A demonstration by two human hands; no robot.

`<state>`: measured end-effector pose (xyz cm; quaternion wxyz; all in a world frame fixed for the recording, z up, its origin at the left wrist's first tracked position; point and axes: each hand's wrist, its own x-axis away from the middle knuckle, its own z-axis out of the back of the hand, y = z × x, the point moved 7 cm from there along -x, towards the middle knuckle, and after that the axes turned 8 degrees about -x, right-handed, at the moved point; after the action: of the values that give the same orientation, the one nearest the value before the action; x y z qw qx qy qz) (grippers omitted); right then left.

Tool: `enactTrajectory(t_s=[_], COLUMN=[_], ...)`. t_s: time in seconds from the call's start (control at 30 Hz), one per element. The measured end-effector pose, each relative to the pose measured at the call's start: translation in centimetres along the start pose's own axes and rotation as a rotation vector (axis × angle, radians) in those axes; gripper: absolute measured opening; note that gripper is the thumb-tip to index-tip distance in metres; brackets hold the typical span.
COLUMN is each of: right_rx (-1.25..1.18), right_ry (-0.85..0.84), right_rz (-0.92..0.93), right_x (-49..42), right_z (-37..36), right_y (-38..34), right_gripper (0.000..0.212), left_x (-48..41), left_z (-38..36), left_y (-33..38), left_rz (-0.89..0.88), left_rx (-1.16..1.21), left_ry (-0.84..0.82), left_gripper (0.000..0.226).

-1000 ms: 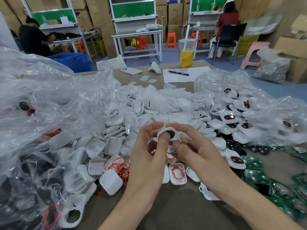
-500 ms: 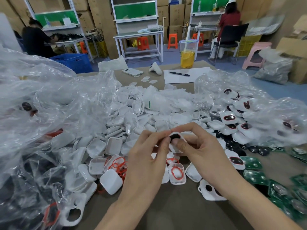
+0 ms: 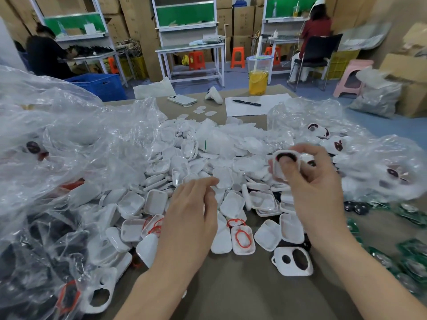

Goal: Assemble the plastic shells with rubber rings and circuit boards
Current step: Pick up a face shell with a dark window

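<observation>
Start at your right hand [image 3: 316, 181]. Its fingers [image 3: 309, 151] are curled round a white shell [image 3: 280, 170] and clamped on it, held up in the air above the pile and a bit right of centre. One fingertip shows through the dark-rimmed opening. The shot is a little smeared there, so I can't tell if anything is seated inside yet.

The shell stands roughly upright, long axis running top to bottom with a slight lean. The opening end is up and the face is turned toward you.

Your left hand [image 3: 191, 209] holds nothing. Its fingers [image 3: 208, 182] are loosely curled and apart, hovering just over the back shells [image 3: 157, 200] heaped on the surface [image 3: 231, 289].

Here's the bit that matters, I reckon. The tray shell with a red rubber ring [image 3: 242, 236] already laid in it sits low between your two hands, toward you from the left fingers and slightly right. Its long axis runs away from you. The free left hand is the nearer one, so that's probably your pick-up hand.

The green circuit boards [image 3: 413, 266] lie far right on the surface, well apart from the left hand and on the busy hand's side. Another holed shell [image 3: 293, 262] lies flat just under your right wrist.
</observation>
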<state>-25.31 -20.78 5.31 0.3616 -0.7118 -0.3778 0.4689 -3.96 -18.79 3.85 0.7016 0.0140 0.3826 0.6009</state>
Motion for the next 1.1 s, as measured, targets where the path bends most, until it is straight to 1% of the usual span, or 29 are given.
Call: enactTrajectory(t_s=[0.1, 0.2, 0.3, 0.5, 0.63, 0.7, 0.8, 0.97, 1.1], right_rx=[0.012, 0.004, 0.008, 0.038, 0.035, 0.042, 0.052, 0.073, 0.101], right_ry=[0.171, 0.261, 0.279, 0.275, 0.287, 0.299, 0.327, 0.343, 0.357], right_rz=[0.105, 0.164, 0.182, 0.160, 0.161, 0.159, 0.147, 0.146, 0.158], right_x=[-0.6, -0.9, -0.9, -0.7, -0.7, -0.7, -0.7, -0.7, -0.5], right_z=[2.1, 3.4, 3.6, 3.2, 3.3, 3.4, 3.7, 3.9, 3.9], right_y=[-1.4, -2.2, -2.4, -2.1, -2.2, -2.2, -2.0, -1.9, -2.2], right_gripper=[0.025, 0.021, 0.020, 0.021, 0.020, 0.020, 0.019, 0.018, 0.020], left_x=[0.5, 0.8, 1.3, 2.4, 3.4, 3.9, 3.4, 2.1, 1.2], left_z=[-0.7, -1.2, -1.3, -2.0, -3.1, -3.6, -3.6, -2.9, -2.5], left_y=[1.0, 1.8, 2.9, 4.6, 5.2, 5.5, 5.0, 3.7, 2.4], left_rz=[-0.059, -0.123, -0.211, -0.435, -0.533, -0.577, -0.564, -0.489, -0.415], left_rx=[0.026, 0.028, 0.016, -0.037, -0.045, -0.074, -0.158, -0.261, -0.350], left_ry=[-0.045, -0.080, -0.134, -0.297, -0.429, -0.454, -0.405, -0.242, -0.137], left_gripper=[0.027, 0.027, 0.026, 0.020, 0.028, 0.027, 0.023, 0.022, 0.011])
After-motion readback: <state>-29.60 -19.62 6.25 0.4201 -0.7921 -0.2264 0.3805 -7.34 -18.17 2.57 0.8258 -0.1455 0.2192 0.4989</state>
